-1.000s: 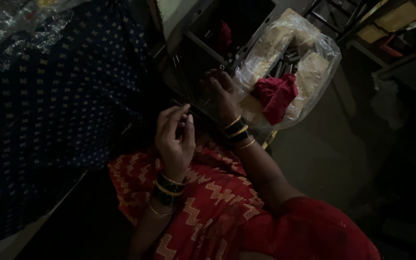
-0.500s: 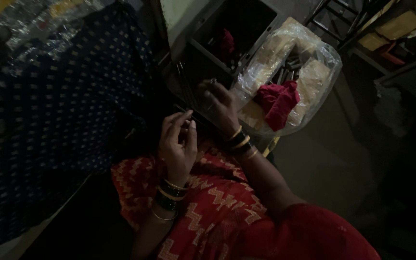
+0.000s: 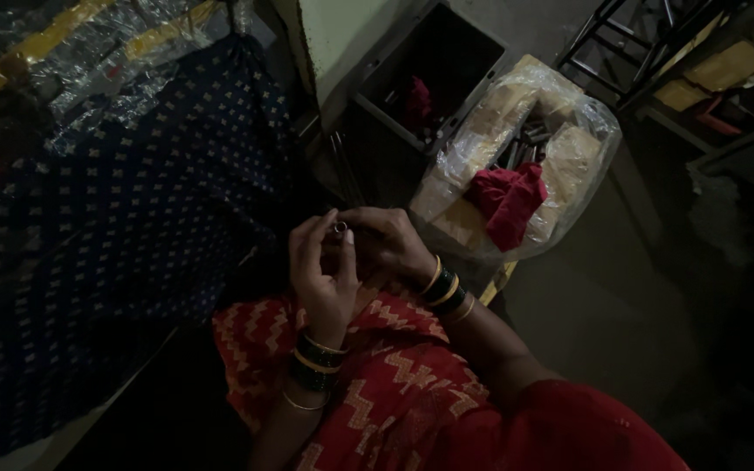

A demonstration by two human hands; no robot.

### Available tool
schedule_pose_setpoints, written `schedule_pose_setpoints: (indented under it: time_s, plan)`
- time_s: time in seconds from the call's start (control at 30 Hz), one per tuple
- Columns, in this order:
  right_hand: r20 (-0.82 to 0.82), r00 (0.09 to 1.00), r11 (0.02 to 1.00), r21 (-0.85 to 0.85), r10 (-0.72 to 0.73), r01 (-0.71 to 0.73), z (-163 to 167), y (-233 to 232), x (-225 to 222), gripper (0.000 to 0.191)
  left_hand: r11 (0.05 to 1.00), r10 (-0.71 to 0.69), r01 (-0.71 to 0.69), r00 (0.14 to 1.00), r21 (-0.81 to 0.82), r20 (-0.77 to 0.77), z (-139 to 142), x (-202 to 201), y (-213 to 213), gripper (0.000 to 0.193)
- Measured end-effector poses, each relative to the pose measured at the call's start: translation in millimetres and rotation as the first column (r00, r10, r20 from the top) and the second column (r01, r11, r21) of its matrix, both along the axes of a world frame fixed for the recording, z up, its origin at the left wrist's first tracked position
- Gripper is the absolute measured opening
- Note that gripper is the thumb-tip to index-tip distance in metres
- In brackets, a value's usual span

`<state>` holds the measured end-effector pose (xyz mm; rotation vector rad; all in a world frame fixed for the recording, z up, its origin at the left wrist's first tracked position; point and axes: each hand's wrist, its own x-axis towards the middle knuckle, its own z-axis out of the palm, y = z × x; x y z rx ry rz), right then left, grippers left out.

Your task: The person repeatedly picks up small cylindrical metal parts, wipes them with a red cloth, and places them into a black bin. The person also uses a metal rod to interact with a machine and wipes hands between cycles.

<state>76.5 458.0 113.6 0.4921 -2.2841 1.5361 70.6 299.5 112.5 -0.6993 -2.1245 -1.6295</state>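
My left hand (image 3: 323, 270) is raised over my lap with a small round metal ring (image 3: 340, 228) pinched at its fingertips. My right hand (image 3: 387, 247) is right beside it, fingers curled and touching the left fingertips at the ring. Both wrists wear dark and gold bangles (image 3: 443, 290). Below the hands lies my red and orange zigzag cloth (image 3: 377, 384). What lies under the hands is too dark to make out.
A plastic-lined box (image 3: 517, 166) with a red rag (image 3: 508, 199) and metal parts sits just right of my hands. A dark open bin (image 3: 429, 78) stands behind it. Dark blue dotted fabric (image 3: 106, 218) covers the left. A metal frame (image 3: 621, 35) stands at top right.
My right hand has drawn back from near the plastic-lined box to meet my left hand. The left hand's fingertips now show the small ring between them.
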Motion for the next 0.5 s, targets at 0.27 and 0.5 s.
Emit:
schedule_pose_setpoints:
  time_s: [0.27, 0.5]
  plan:
    - [0.011, 1.000, 1.000, 0.007, 0.024, -0.024, -0.8, 2.7, -1.0, 0.032, 1.000, 0.017, -0.017, 0.999, 0.009, -0.051, -1.3, -3.9, 1.5, 0.028]
    - [0.051, 0.999, 1.000, -0.025, 0.002, -0.001, -0.2, -0.1, 1.7, 0.032, 1.000, 0.010, -0.009, 1.000, 0.022, -0.028, -0.7, -2.7, 1.3, 0.029]
